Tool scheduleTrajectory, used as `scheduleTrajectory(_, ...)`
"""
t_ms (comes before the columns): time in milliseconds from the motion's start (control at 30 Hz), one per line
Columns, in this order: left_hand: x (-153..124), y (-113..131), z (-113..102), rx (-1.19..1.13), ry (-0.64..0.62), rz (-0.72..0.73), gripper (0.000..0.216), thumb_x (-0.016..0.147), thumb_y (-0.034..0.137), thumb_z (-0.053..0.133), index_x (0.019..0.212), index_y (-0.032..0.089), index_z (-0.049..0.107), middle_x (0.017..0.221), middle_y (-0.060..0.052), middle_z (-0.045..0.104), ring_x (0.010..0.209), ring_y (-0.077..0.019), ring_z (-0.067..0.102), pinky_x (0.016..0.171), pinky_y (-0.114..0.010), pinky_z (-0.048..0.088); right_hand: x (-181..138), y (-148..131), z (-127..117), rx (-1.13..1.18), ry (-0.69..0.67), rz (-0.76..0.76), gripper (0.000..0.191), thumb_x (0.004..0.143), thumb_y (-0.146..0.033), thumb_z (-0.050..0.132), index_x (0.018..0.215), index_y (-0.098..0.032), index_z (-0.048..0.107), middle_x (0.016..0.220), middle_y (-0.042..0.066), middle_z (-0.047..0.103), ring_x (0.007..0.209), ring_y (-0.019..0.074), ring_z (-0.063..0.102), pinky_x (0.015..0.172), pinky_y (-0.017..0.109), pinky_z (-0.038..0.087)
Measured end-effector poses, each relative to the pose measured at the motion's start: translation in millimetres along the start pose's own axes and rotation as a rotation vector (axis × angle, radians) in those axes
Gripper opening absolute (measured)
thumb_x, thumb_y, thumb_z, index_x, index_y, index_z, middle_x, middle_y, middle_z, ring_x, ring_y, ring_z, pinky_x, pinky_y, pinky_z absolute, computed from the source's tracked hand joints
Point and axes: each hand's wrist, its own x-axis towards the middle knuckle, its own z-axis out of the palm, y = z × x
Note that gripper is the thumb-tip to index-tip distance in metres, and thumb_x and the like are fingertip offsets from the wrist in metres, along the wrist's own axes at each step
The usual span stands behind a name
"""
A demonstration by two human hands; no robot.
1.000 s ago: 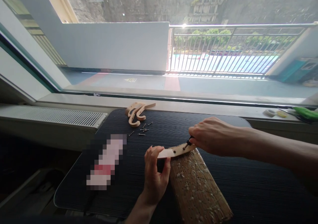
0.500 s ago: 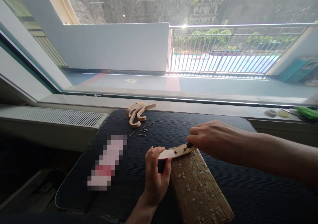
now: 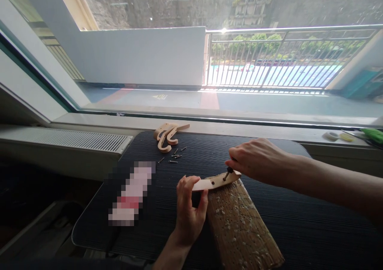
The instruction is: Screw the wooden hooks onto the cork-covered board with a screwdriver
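Observation:
My left hand (image 3: 190,210) pinches the near end of a curved pale wooden hook (image 3: 202,185), thumb below and fingers above. The hook's far part rests on the end of a scarred wooden block (image 3: 243,226). A dark hole (image 3: 213,183) shows in its face. My right hand (image 3: 249,155) is closed around a screwdriver (image 3: 229,171), whose handle is mostly hidden in the fist. Its short shaft slants down to the hook, meeting it at a second spot; whether a screw sits there I cannot make out.
More wooden hooks (image 3: 167,136) lie at the table's back edge, with several loose screws (image 3: 176,155) near them. A pixelated pinkish item (image 3: 136,192) lies on the left of the black table (image 3: 98,222). Behind stand the window sill (image 3: 209,131) and a radiator (image 3: 68,138); tape rolls (image 3: 332,135) sit far right.
My right hand has risen slightly and tilted, so more of the screwdriver shaft shows. My left hand keeps its hold on the hook. The whole view has shifted a little.

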Motion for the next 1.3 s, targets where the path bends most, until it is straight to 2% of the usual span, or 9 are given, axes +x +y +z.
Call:
scheduleTrajectory(133, 0, -1, 0, 0.006, -0.007, 0.003, 0.042, 0.082, 0.012, 0.059, 0.12, 0.02, 0.044, 0.108, -0.008, 0.057, 0.107, -0.0209, 0.052, 0.102, -0.048, 0.035, -9, 8, 2, 0.002, 0.11, -0.212, 0.007, 0.085, -0.021, 0.055, 0.08, -0.019, 0.057, 0.07, 0.0, 0.062, 0.055, 0.0137, 0.054, 0.048, 0.026, 0.021)
scheduleTrajectory(267, 1, -2, 2, -0.001, -0.007, -0.002, 0.041, 0.082, 0.011, 0.059, 0.119, 0.019, 0.044, 0.107, -0.008, 0.057, 0.105, -0.0206, 0.053, 0.102, -0.048, 0.035, -14, 11, 6, 0.021, 0.128, -0.408, 0.015, 0.079, -0.006, 0.056, 0.075, -0.02, 0.054, 0.071, -0.002, 0.058, 0.055, 0.012, 0.049, 0.05, 0.026, 0.025)
scheduleTrajectory(400, 2, -2, 3, -0.003, -0.002, 0.0, 0.042, 0.081, 0.01, 0.059, 0.119, 0.019, 0.044, 0.107, -0.008, 0.057, 0.105, -0.0206, 0.053, 0.103, -0.048, 0.035, -11, 8, 9, 0.032, 0.1, -0.365, 0.016, 0.083, -0.009, 0.054, 0.07, -0.019, 0.053, 0.063, -0.002, 0.057, 0.051, 0.012, 0.049, 0.048, 0.026, 0.024)
scheduleTrajectory(600, 1, -1, 3, -0.009, 0.001, -0.009, 0.041, 0.081, 0.011, 0.059, 0.118, 0.019, 0.044, 0.106, -0.007, 0.057, 0.105, -0.0205, 0.053, 0.103, -0.048, 0.036, -1, 3, 3, -0.033, -0.034, -0.051, 0.028, 0.093, -0.026, 0.043, 0.072, -0.017, 0.059, 0.059, 0.002, 0.063, 0.052, 0.0168, 0.059, 0.045, 0.027, 0.018)
scheduleTrajectory(733, 0, 0, 2, 0.003, 0.003, -0.01, 0.04, 0.081, 0.012, 0.059, 0.118, 0.02, 0.045, 0.107, -0.008, 0.057, 0.105, -0.0208, 0.054, 0.103, -0.049, 0.036, -2, 4, -7, -0.048, -0.082, -0.052, 0.029, 0.093, -0.028, 0.041, 0.075, -0.017, 0.061, 0.064, 0.004, 0.066, 0.055, 0.0186, 0.061, 0.045, 0.028, 0.018)
scheduleTrajectory(867, 0, 0, 1, 0.023, 0.0, -0.003, 0.041, 0.082, 0.013, 0.058, 0.119, 0.021, 0.043, 0.107, -0.007, 0.058, 0.105, -0.0211, 0.055, 0.102, -0.05, 0.036, -9, 11, -9, 0.04, -0.003, -0.172, 0.004, 0.084, -0.02, 0.055, 0.085, -0.02, 0.059, 0.07, 0.0, 0.065, 0.058, 0.0158, 0.058, 0.047, 0.027, 0.023)
scheduleTrajectory(1067, 0, -1, 3, 0.033, 0.004, -0.013, 0.04, 0.082, 0.014, 0.058, 0.119, 0.02, 0.044, 0.107, -0.008, 0.059, 0.104, -0.0213, 0.056, 0.101, -0.049, 0.038, -15, 11, 7, 0.046, 0.109, -0.401, 0.018, 0.074, -0.003, 0.058, 0.076, -0.02, 0.055, 0.071, -0.002, 0.059, 0.056, 0.0132, 0.052, 0.05, 0.027, 0.028)
scheduleTrajectory(1200, 1, -1, 4, 0.016, -0.006, -0.008, 0.043, 0.082, 0.012, 0.058, 0.12, 0.02, 0.042, 0.107, -0.008, 0.058, 0.104, -0.0209, 0.055, 0.102, -0.049, 0.037, -12, 7, 14, 0.051, 0.095, -0.393, 0.017, 0.076, -0.004, 0.057, 0.071, -0.02, 0.055, 0.066, -0.002, 0.059, 0.053, 0.0128, 0.052, 0.049, 0.027, 0.027)
scheduleTrajectory(1300, 1, -1, 3, 0.012, -0.005, -0.015, 0.041, 0.081, 0.012, 0.058, 0.119, 0.019, 0.044, 0.107, -0.008, 0.058, 0.105, -0.0209, 0.055, 0.103, -0.049, 0.036, -7, 3, 9, 0.006, 0.018, -0.285, 0.016, 0.079, -0.006, 0.054, 0.069, -0.018, 0.057, 0.059, -0.002, 0.059, 0.046, 0.0116, 0.05, 0.044, 0.027, 0.02)
